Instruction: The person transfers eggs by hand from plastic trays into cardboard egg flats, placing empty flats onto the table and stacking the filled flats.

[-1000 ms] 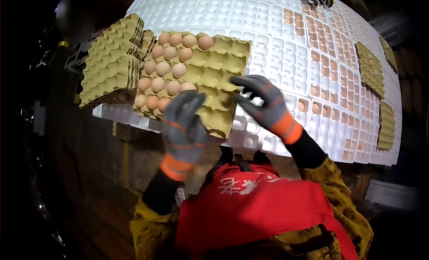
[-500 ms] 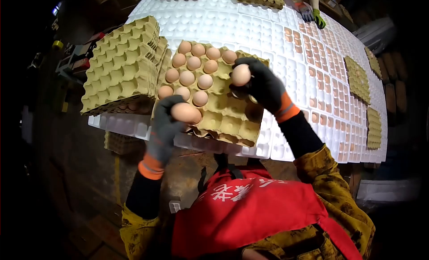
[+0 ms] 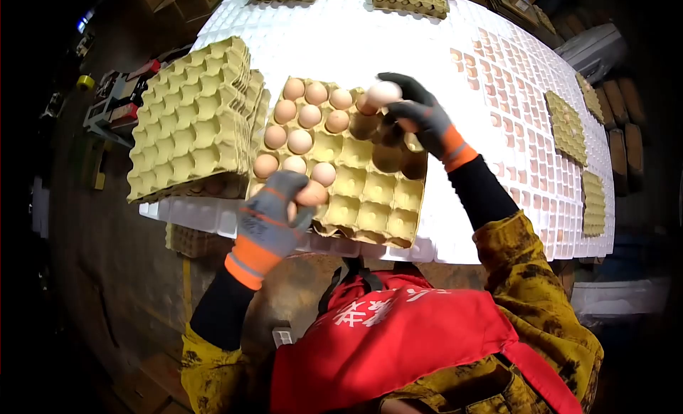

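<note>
A yellowish pulp egg tray (image 3: 370,209) lies before me, with brown eggs (image 3: 300,141) in its left and back cups. My left hand (image 3: 274,213), in a grey and orange glove, is closed around a brown egg (image 3: 311,194) over the tray's near left part. A second egg-coloured patch shows between its fingers. Above the back right cups, my right hand (image 3: 421,118) grips a pale egg (image 3: 384,93) at its fingertips. Something brownish, perhaps another egg, shows near its thumb. The right palm is hidden.
A stack of pulp trays (image 3: 188,122) leans at the left. White plastic trays (image 3: 455,229) cover the table, with several eggs in those at the right (image 3: 509,133). More pulp trays (image 3: 565,127) lie at the right edge and the far edge (image 3: 409,2).
One egg from the tray's third row is gone from its cup. My right hand has moved slightly up and back; my left has moved right. The other person's gloved hands have left the view.
</note>
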Action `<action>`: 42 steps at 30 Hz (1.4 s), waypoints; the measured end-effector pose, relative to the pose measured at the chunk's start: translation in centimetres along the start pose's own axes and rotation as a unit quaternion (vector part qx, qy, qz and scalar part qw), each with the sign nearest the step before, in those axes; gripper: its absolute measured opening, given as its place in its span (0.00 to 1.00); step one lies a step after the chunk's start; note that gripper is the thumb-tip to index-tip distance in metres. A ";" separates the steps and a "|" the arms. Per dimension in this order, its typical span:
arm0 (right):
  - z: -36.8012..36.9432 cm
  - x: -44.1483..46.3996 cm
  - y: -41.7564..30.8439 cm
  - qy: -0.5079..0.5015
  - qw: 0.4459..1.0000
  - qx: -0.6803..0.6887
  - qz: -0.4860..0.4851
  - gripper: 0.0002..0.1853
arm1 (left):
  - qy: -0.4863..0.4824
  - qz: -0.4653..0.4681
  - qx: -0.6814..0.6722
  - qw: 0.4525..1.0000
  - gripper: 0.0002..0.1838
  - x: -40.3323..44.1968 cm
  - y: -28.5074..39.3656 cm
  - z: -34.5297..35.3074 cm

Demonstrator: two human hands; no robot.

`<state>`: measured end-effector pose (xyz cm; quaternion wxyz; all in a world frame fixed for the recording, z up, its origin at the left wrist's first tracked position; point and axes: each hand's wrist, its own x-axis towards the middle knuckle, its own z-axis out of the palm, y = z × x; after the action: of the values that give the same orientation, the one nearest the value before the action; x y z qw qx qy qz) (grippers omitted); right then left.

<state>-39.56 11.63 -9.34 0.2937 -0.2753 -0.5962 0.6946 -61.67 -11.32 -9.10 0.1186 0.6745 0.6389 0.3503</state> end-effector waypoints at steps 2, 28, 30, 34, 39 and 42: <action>-1.8 0.6 -0.6 0.008 1.000 0.006 -0.015 0.24 | 0.056 -0.008 0.054 0.997 0.22 1.3 -0.2 -0.8; -28.8 -40.3 11.4 0.463 0.787 -0.397 0.097 0.23 | -0.154 0.074 -0.118 0.978 0.28 5.6 21.0 22.1; -30.5 -40.3 10.5 0.448 0.775 -0.431 0.116 0.23 | -0.190 0.068 -0.128 0.971 0.26 6.9 23.8 31.5; -32.7 -38.5 12.4 0.416 0.744 -0.505 0.137 0.23 | -0.241 0.110 -0.010 0.964 0.24 9.0 27.1 44.1; -35.7 -39.2 12.6 0.464 0.822 -0.329 0.001 0.21 | -0.258 0.090 0.089 0.958 0.23 7.6 27.0 46.7; -37.8 -40.4 12.7 0.433 0.891 -0.120 0.065 0.20 | -0.291 0.090 0.089 0.948 0.26 5.9 26.0 45.9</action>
<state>14.42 5.62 -25.85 0.4419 -0.6200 -0.4694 0.4471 -13.10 3.39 -24.74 0.2066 0.8096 0.5420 0.0898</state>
